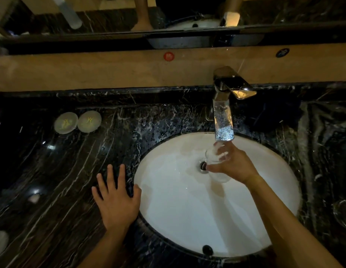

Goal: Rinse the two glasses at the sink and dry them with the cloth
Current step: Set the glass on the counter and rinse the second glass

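My right hand grips a clear glass over the white oval sink, right under the chrome tap's spout. Water runs from the spout onto the glass. The glass is tilted with its mouth toward the tap. My left hand rests flat with spread fingers on the dark marble counter, at the sink's left rim. A second clear glass is faintly visible on the counter at the far right edge. A dark cloth lies on the counter right of the tap.
Two round white lids lie on the counter at the back left. The tap's lever points right. A beige ledge and a mirror run behind the sink. The counter around the basin is wet with drops.
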`<state>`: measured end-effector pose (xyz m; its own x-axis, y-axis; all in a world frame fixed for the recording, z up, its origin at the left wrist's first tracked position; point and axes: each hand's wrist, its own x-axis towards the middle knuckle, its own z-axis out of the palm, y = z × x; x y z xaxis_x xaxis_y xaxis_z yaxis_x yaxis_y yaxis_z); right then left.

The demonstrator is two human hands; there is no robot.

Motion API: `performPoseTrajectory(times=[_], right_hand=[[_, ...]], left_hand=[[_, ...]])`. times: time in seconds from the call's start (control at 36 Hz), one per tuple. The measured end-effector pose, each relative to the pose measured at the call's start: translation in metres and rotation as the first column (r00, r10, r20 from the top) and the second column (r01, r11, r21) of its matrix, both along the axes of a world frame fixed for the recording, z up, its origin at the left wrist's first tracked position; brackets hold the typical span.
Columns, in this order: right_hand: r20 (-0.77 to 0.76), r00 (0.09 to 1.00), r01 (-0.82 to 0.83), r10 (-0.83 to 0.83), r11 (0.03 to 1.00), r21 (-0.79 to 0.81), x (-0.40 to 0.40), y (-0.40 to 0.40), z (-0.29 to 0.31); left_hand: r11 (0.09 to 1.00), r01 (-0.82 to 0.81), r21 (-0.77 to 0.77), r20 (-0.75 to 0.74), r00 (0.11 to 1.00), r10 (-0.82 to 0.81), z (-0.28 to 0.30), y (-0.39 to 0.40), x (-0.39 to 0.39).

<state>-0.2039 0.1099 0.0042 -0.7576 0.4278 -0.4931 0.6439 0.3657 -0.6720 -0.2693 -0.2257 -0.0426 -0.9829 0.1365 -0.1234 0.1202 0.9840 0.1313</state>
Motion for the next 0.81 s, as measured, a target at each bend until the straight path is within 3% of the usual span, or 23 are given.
performPoseTrajectory(times=[0.06, 0.14, 0.19, 0.28, 0.33, 0.42, 0.5, 0.56, 0.61, 0.69, 0.75, 0.81], right_hand=[[-0.076, 0.997, 0.017, -0.030, 0.986, -0.163, 0.001, 0.000, -0.001], [-0.231, 0.939, 0.185, -0.254, 0.942, -0.281, -0.001, -0.007, -0.006], [-0.297, 0.901, 0.267, -0.316, 0.944, -0.195, -0.004, -0.012, -0.005], [-0.204, 0.971, 0.144, -0.129, 0.988, 0.061, -0.005, -0.009, 0.002], [-0.145, 0.988, 0.055, -0.052, 0.998, 0.014, -0.002, -0.004, 0.000], [-0.216, 0.963, 0.130, -0.163, 0.979, -0.158, 0.003, -0.009, -0.003], [-0.255, 0.945, 0.208, -0.206, 0.978, -0.022, 0.001, -0.016, -0.002], [-0.187, 0.975, 0.130, -0.116, 0.990, 0.063, 0.000, -0.012, -0.001], [-0.139, 0.988, 0.060, -0.059, 0.998, 0.001, 0.001, -0.006, -0.002], [-0.228, 0.961, 0.128, -0.155, 0.983, -0.129, 0.002, -0.012, -0.002], [-0.264, 0.942, 0.198, -0.207, 0.978, -0.061, 0.000, -0.019, -0.001], [-0.222, 0.962, 0.171, -0.157, 0.984, 0.046, -0.003, -0.018, 0.000]], left_hand=[[1.000, 0.003, 0.000, -0.004, 1.000, -0.003, 0.001, 0.000, 0.000], [1.000, -0.002, 0.010, 0.000, 1.000, 0.002, 0.002, 0.000, 0.000], [1.000, -0.003, 0.011, -0.003, 1.000, 0.003, 0.002, 0.000, 0.000], [1.000, -0.003, 0.011, -0.004, 1.000, 0.003, 0.002, -0.001, 0.000], [1.000, -0.001, 0.010, -0.007, 1.000, 0.001, 0.002, -0.001, 0.000], [1.000, -0.007, 0.012, -0.005, 1.000, 0.007, 0.002, -0.001, 0.001], [1.000, -0.008, 0.010, -0.004, 1.000, 0.008, 0.003, 0.001, 0.001], [1.000, -0.006, 0.008, -0.005, 1.000, 0.006, 0.003, 0.001, 0.000], [1.000, -0.005, 0.004, -0.004, 1.000, 0.005, 0.003, 0.000, 0.000], [1.000, -0.010, 0.000, -0.006, 1.000, 0.010, 0.002, 0.000, 0.000], [1.000, -0.008, 0.005, -0.006, 1.000, 0.008, 0.002, 0.000, 0.001], [1.000, -0.005, 0.011, -0.010, 1.000, 0.005, 0.002, 0.001, 0.001]])
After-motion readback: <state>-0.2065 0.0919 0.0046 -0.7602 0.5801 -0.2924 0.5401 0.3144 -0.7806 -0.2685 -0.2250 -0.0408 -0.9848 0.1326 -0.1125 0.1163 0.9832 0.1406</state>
